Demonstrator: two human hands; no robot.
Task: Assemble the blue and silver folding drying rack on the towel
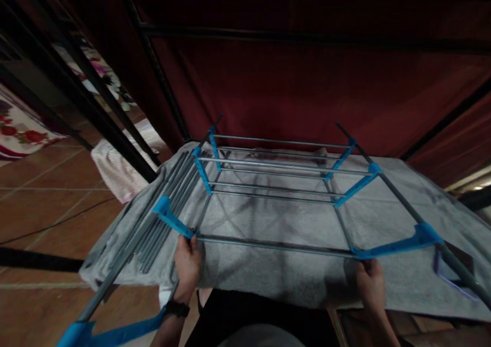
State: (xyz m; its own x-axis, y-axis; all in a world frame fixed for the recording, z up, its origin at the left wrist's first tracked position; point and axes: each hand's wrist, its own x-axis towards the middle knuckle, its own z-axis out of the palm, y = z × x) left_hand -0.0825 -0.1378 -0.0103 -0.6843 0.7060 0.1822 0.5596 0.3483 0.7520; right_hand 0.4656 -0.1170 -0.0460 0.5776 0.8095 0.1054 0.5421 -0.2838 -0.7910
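Observation:
A partly built rack of grey metal tubes and blue plastic connectors lies on a grey blanket [264, 224] before me. My left hand [187, 265] is closed at the near left corner, where a blue connector [174, 222] meets a cross tube [276, 245]. At that tube's other end, my right hand [371, 283] grips the corner beneath the right blue connector [397, 246]; its fingertips are partly hidden. Farther back, several cross tubes span between the left connectors [202, 172] and the right connectors [356, 186]. The long side tubes reach past both my hands.
Several loose metal tubes [169, 209] lie side by side left of the rack. A dark flat object with a purple edge [456, 265] rests at the right. Black metal bars [88, 112] and a dark red cloth [268, 91] stand around the blanket. Tiled floor [46, 209] shows left.

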